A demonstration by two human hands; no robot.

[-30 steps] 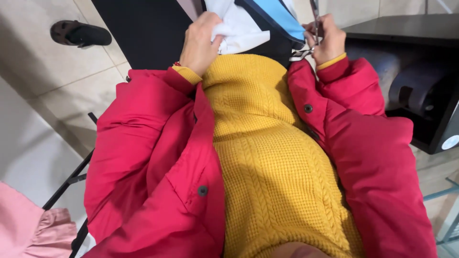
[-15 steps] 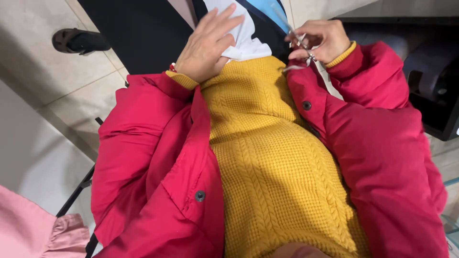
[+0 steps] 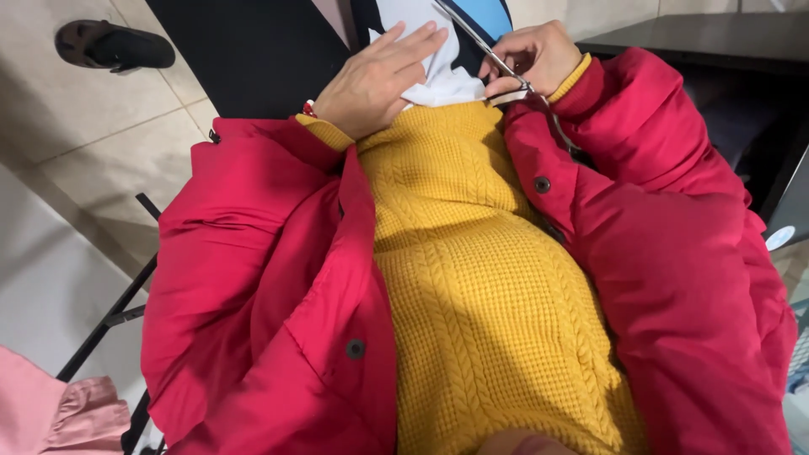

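Tiled floor (image 3: 101, 126), scissors (image 3: 484, 46) in R hand (image 3: 535, 55)

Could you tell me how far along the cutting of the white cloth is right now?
Done: no finished cut is visible. In hand: the left hand presses flat on the white cloth while the right hand grips the scissors, blades angled over it. Left: the cut itself, judging by the seemingly whole cloth.

Left hand (image 3: 371, 80) flat on white cloth (image 3: 438, 80), scissors (image 3: 489, 55) in right hand (image 3: 535, 55)
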